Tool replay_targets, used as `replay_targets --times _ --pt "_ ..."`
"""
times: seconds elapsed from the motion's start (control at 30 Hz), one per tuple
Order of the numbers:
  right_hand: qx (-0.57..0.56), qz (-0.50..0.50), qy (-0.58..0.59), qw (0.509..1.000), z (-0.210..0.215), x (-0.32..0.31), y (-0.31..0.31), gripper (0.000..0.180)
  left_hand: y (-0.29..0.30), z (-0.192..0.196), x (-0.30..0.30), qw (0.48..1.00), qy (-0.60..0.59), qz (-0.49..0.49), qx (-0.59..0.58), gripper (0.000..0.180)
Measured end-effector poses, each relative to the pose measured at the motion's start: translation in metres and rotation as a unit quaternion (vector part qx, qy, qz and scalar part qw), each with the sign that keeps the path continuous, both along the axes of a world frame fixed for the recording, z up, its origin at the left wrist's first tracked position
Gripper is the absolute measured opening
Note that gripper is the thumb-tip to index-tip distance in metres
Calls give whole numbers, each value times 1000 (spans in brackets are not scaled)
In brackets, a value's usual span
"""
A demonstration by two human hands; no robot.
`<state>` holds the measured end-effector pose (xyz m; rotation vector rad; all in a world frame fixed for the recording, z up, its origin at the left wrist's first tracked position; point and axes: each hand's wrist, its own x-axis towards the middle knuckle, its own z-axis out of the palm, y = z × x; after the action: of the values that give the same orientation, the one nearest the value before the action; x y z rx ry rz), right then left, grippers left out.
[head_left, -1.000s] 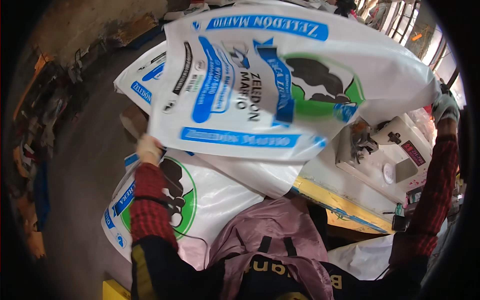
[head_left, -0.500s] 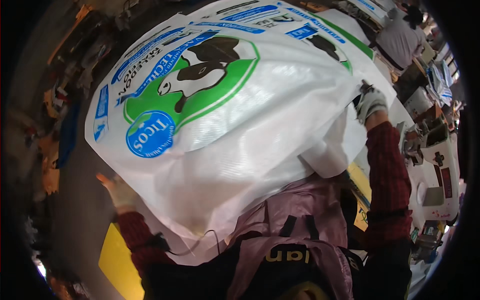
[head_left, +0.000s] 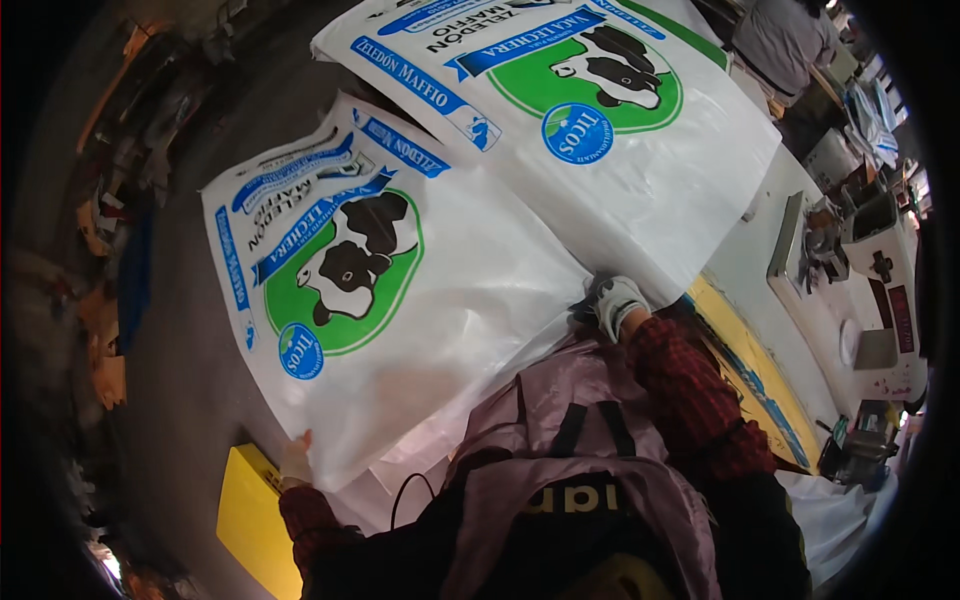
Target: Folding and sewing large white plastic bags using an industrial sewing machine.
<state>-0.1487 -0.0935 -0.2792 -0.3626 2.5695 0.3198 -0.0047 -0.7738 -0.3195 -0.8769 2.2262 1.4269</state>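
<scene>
In front of me, a white woven plastic sack (head_left: 440, 270), printed with a cow on a green oval and blue bands, is spread out nearly flat. My left hand (head_left: 297, 462) is bare and closed at its near left corner, with part of the fingers hidden by the sack. On the sack's near right side my right hand (head_left: 615, 306), in a pale glove with dark fingertips, is closed on the edge. A second sack (head_left: 690, 190) with the same print lies just beyond, to the upper right.
A yellow panel (head_left: 245, 510) stands beside my left forearm. To the right, a yellow strip (head_left: 750, 370) runs along the pale table (head_left: 790, 320). A white sewing machine (head_left: 890, 290) sits farther right. Another person (head_left: 785, 45) is at the far right.
The near sack was raised and bulging and now lies flatter, uncovering more of the second one. My right hand came left and nearer; my left moved nearer and closed at the corner.
</scene>
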Motion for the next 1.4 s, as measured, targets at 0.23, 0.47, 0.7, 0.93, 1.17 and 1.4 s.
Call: replay_targets --times 0.23,0.47,0.7,0.93,1.17,1.4 --pt "-148 -361 65 918 -56 43 43 33 72 -31 41 872 -186 -305 -335 59" --pt "-190 -398 99 892 -64 52 38 32 126 -11 29 792 -39 -145 -592 47" --pt "-235 -420 217 849 -100 12 29 35 177 -106 55 649 173 -515 -532 29" --pt "-246 -481 137 830 -141 10 49 41 271 -82 -106 628 56 -729 -267 26" --pt "-330 -474 125 807 -118 0 34 45 624 117 -205 663 519 -523 -135 35" --pt "-373 -435 92 814 -116 49 44 49 769 104 -227 649 563 -465 -214 36"
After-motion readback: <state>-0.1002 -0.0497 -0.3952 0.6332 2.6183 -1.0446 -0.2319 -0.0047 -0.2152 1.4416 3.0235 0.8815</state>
